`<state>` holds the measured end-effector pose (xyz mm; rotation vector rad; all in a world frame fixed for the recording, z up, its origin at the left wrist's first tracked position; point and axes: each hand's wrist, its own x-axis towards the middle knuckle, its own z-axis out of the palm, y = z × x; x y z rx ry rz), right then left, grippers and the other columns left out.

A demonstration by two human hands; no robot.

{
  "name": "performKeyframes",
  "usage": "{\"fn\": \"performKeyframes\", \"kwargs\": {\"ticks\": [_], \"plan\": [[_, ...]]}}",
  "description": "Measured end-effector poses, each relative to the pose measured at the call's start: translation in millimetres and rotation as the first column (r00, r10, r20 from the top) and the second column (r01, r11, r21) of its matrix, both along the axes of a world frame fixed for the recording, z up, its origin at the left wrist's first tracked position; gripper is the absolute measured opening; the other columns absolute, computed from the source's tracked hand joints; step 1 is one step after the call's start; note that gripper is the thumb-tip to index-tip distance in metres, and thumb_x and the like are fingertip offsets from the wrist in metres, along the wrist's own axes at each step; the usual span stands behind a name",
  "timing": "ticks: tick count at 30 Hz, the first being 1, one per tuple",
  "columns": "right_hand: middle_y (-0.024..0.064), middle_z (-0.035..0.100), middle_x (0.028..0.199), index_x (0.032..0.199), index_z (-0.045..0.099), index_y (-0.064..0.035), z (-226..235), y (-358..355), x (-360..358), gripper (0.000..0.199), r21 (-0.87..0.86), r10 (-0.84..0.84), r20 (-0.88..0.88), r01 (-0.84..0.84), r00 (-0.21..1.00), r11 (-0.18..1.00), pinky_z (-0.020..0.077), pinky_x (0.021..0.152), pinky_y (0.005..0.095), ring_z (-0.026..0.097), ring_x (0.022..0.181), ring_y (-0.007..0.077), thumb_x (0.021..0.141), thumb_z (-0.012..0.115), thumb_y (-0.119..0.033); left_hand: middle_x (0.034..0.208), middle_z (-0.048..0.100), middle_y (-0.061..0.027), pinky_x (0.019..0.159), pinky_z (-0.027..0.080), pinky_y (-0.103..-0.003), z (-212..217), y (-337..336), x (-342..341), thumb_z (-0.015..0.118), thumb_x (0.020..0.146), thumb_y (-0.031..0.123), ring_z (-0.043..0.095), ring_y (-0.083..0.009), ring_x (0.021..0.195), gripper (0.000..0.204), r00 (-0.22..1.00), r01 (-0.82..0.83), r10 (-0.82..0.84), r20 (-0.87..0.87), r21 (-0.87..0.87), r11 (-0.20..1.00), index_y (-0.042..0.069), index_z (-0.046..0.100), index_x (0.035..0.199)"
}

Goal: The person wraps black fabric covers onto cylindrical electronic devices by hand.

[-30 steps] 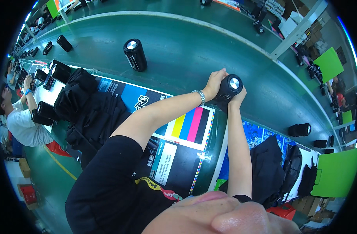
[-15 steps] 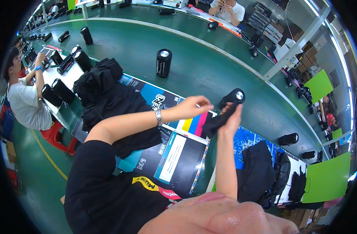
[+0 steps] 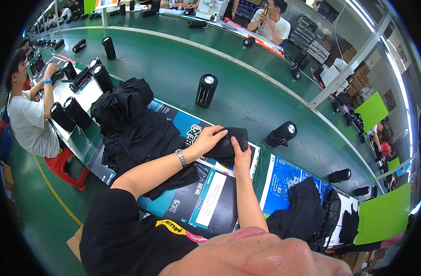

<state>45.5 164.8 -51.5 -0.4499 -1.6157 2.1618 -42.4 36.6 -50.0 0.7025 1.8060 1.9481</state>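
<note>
A piece of black cloth, which looks like a small pouch, is stretched between my two hands above the printed sheets. My left hand, with a metal watch on its wrist, grips its left edge with thumb and fingers. On the right edge my right hand is closed, thumb up along the cloth. Just beyond, apart from both hands, a black cylindrical speaker leans on the green surface. Another black speaker stands upright farther back. Left of my left hand lies a big heap of black cloth.
Printed sheets cover the bench before me. More black cloth lies on a blue sheet at the right. A co-worker sits at the left among several speakers, and a red stool stands there. A green panel rises at the right.
My right hand has drawn back from the speaker with the black cloth, leaving the speaker on the green surface. My left hand, empty before, has taken hold of the cloth too.
</note>
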Motion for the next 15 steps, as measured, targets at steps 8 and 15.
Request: {"fn": "performKeyframes", "kwargs": {"ticks": [8,15], "plan": [[0.0099,0.066,0.102,0.112,0.059,0.0007,13,4,7,0.033,-0.380,0.166,-0.089,-0.188,0.982,0.906,0.0535,0.082,0.0306,0.066,0.092,0.0203,0.080,0.066,-0.003,0.095,0.068,-0.0050,0.070,0.051,-0.022,23,-9,0,0.054,0.097,0.024,0.064,-0.0086,0.080,0.028,0.851,0.004,-0.113,0.513,0.209,0.978,-0.001,0.064,0.105],[0.0136,0.062,0.113,0.124,0.050,0.0024,8,18,12,0.049,-0.524,0.187,-0.165,-0.246,0.969,0.816,0.0517,0.091,0.0345,0.064,0.100,0.0244,0.079,0.067,-0.008,0.092,0.067,-0.0030,0.070,0.053,-0.021,24,-12,1,0.059,0.094,0.020,0.065,-0.0084,0.080,0.019,0.894,0.088,-0.198,0.403,0.276,0.957,0.004,0.064,0.101]]}}
